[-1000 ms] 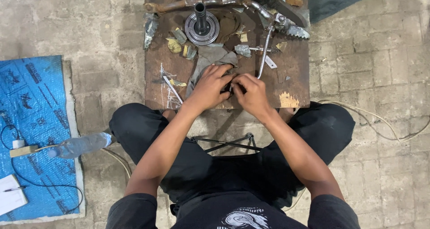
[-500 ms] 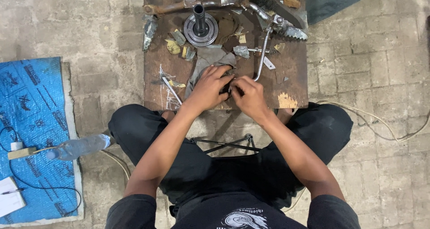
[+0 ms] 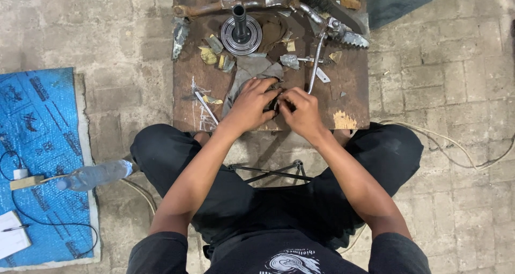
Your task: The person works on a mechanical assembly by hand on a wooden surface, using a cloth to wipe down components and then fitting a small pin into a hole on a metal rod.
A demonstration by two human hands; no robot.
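Left hand (image 3: 252, 105) and right hand (image 3: 301, 112) curl together, pinching a small dark part (image 3: 274, 103) | near the bench's (image 3: 354, 91) front edge, over grey cloth (image 3: 252, 70) | close in for fine fingerwork.

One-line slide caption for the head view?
Seated person's left hand and right hand pinch a small dark part over a grey rag on a cluttered wooden board.

The low table (image 3: 354, 91) was worn, matt brown wood, scratched and chipped pale at its near right edge. On it stood a round steel hub (image 3: 242, 34), ribbed and dully shiny, beside a crumpled grey cloth (image 3: 252, 70) and rusty metal bars (image 3: 204, 8). The floor (image 3: 450, 91) was rough grey brick. At left lay a glossy blue plastic sheet (image 3: 37, 113) and a clear plastic bottle (image 3: 94, 175).
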